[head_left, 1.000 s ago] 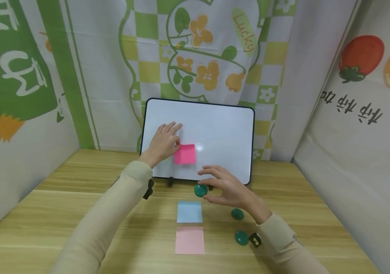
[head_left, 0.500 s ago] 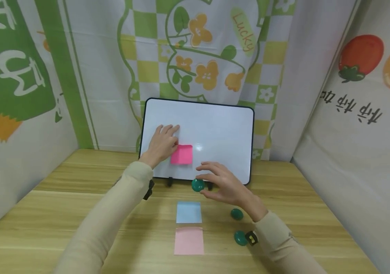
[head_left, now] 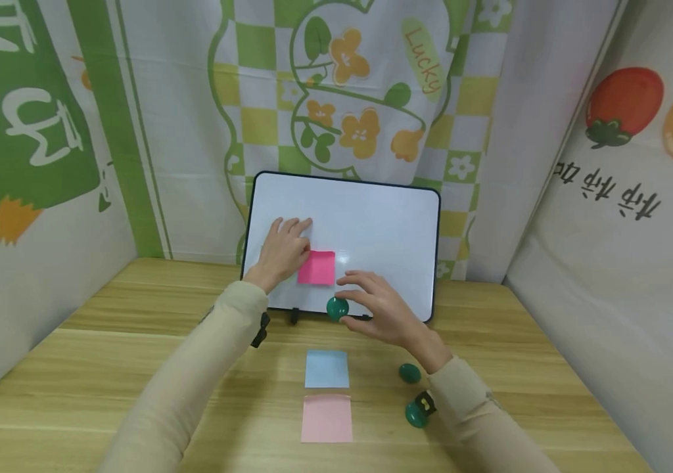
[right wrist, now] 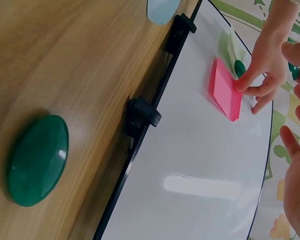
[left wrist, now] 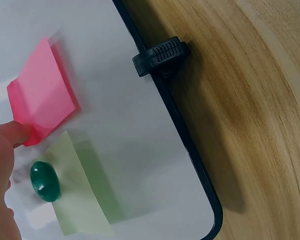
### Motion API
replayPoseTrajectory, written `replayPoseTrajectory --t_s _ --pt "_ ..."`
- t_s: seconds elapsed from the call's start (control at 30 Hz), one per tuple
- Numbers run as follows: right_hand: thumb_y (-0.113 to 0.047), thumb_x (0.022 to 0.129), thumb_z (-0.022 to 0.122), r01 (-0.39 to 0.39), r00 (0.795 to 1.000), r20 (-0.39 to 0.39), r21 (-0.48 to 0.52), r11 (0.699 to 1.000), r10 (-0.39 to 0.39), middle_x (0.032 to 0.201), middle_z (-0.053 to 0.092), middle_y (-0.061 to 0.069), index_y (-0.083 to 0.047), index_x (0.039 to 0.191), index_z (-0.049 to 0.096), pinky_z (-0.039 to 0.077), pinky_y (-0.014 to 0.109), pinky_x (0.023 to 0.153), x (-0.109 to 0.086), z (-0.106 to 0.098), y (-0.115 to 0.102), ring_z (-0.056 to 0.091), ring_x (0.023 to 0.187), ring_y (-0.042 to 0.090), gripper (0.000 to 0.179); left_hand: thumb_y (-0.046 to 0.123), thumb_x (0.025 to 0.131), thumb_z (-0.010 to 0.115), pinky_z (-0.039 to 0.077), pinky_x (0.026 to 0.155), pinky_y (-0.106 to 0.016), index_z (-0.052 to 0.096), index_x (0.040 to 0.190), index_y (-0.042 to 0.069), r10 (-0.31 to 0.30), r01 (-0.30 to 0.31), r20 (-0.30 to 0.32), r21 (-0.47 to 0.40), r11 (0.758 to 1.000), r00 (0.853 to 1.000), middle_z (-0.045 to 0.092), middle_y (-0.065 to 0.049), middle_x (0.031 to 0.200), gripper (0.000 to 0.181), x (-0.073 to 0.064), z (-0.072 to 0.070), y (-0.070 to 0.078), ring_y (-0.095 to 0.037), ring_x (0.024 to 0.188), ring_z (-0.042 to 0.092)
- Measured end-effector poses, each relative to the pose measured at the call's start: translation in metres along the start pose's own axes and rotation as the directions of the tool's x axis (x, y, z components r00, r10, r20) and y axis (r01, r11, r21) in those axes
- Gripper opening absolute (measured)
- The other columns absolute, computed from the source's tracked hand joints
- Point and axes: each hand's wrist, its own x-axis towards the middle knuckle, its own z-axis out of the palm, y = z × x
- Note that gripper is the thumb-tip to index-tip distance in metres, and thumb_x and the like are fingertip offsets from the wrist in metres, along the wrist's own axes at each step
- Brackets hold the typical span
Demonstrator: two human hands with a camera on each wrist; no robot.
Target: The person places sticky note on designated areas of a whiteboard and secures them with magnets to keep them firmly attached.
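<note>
Two pinches at once. With the left hand point(head_left: 280, 255), gripping the upper left corner of the hot-pink sticky note point(head_left: 319, 269) on the whiteboard point(head_left: 384, 230), seemingly to stop any slipping. With the right hand point(head_left: 385, 314), pinching a green oval magnet point(head_left: 337, 308) below and right of that note, likely by the rim to leave the back free. Beside the note, in the left wrist view, a pale green sticky note point(left wrist: 80, 195) fixed at one edge by a second magnet point(left wrist: 45, 181). Under the whiteboard, black clip feet point(left wrist: 162, 56), evidently to keep it standing. Nearer, on the wooden surface point(head_left: 106, 341), a light blue sticky note point(head_left: 327, 370) and a pale pink sticky note point(head_left: 327, 419) laid in line; to the right, two loose magnets point(head_left: 410, 373), presumably for easy reach.
</note>
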Motion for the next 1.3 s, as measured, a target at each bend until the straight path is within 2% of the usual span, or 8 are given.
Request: replayPoseTrajectory --t_s 0.37,0.5,0.97,1.3 --pt "-0.021 0.082 0.081 0.007 1.000 -0.026 -0.045 0.999 -0.008 0.132 0.061 0.012 -0.008 0.117 0.070 0.047 0.047 0.108 0.014 0.003 0.009 0.052 0.130 0.030 0.040 0.022 0.093 0.067 0.024 0.121 -0.057 0.078 0.093 0.011 0.000 -0.001 0.008 0.058 0.998 1.000 0.049 -0.007 0.152 0.015 0.000 -0.003 0.003 -0.032 0.140 0.042" --pt "-0.023 0.082 0.081 0.005 1.000 -0.025 -0.065 0.998 -0.007 0.131 0.062 0.012 -0.008 0.117 0.070 0.047 0.045 0.108 0.018 0.004 0.013 0.053 0.129 0.028 0.039 0.023 0.093 0.068 0.026 0.119 -0.057 0.077 0.095 0.011 0.004 -0.004 -0.010 0.079 0.997 1.000 0.050 -0.008 0.151 0.015 0.000 -0.001 0.003 -0.033 0.139 0.044" --pt "-0.028 0.082 0.082 -0.049 0.999 -0.013 -0.124 0.991 0.047 0.131 0.061 0.009 -0.009 0.119 0.070 0.047 0.045 0.108 0.027 0.014 0.025 0.051 0.130 0.027 0.044 0.023 0.091 0.070 0.029 0.118 -0.057 0.078 0.096 0.011 0.005 -0.003 -0.029 0.070 0.998 1.000 0.050 -0.009 0.150 0.015 0.000 0.000 0.004 -0.033 0.137 0.045" --pt "-0.029 0.084 0.080 -0.095 0.995 -0.031 -0.164 0.982 0.091 0.130 0.062 0.009 -0.010 0.116 0.071 0.047 0.044 0.107 0.039 0.023 0.034 0.053 0.127 0.026 0.038 0.022 0.090 0.072 0.031 0.117 -0.057 0.079 0.093 0.013 0.017 -0.015 -0.039 0.072 0.997 0.999 0.052 -0.009 0.149 0.012 0.001 0.000 0.005 -0.033 0.136 0.047"
